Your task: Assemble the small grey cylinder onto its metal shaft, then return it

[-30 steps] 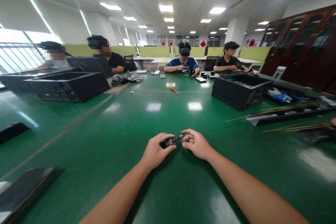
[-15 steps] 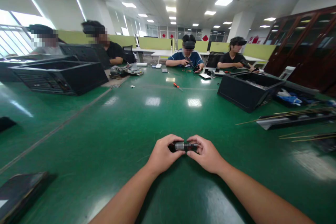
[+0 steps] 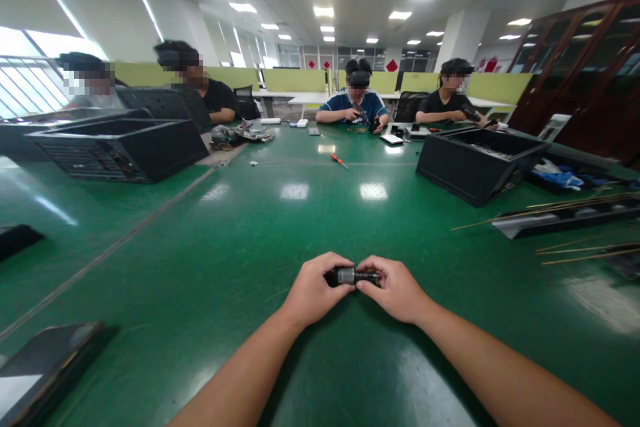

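Note:
Between my two hands, low over the green table [image 3: 240, 227], lies a small dark cylindrical part with a grey band [image 3: 347, 276]. Its thicker left end sits in the curl of my left hand [image 3: 316, 288], thumb below and fingers above. The thinner, ridged right end runs into the fingers of my right hand [image 3: 397, 288], which are closed around it. My fingers cover both ends, so its exact kind does not show.
An orange-handled screwdriver [image 3: 339, 160] lies farther off. Black computer cases stand at left [image 3: 120, 147] and right [image 3: 475, 163]. Thin brass-coloured rods jut from a metal channel [image 3: 565, 217] at right. A dark flat panel [image 3: 47, 367] is near left. Several people sit across the table.
Both hands keep their hold on the cylindrical part, which has shifted only slightly. The camera view has moved a little.

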Tool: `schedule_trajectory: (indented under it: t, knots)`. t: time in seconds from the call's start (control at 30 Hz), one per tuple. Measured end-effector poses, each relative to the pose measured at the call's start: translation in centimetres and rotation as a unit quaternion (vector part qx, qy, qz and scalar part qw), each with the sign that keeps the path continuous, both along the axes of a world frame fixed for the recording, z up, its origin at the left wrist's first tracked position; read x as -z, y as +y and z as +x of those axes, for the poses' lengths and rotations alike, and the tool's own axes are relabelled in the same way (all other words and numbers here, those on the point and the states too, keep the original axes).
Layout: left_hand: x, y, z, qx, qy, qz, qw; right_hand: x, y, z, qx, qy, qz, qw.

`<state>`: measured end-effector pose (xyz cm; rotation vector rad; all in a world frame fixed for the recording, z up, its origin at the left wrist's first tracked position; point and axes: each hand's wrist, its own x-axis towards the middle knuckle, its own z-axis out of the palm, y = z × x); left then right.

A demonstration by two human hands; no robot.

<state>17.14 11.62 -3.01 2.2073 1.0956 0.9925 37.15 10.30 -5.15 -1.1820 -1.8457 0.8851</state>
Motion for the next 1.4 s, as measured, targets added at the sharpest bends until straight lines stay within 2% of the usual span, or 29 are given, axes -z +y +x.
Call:
schedule_trajectory:
  t: [0.73,1.4]
  knots:
    - [0.11,-0.24,0.06,-0.036,0.008,-0.003,0.999,-0.40,0.17,0.24,0.012,0.012,-0.013,1.000]
    - [0.13,-0.23,0.03,-0.044,0.005,0.002,0.999,-0.27,0.20,0.25,0.020,0.033,-0.035,0.999]
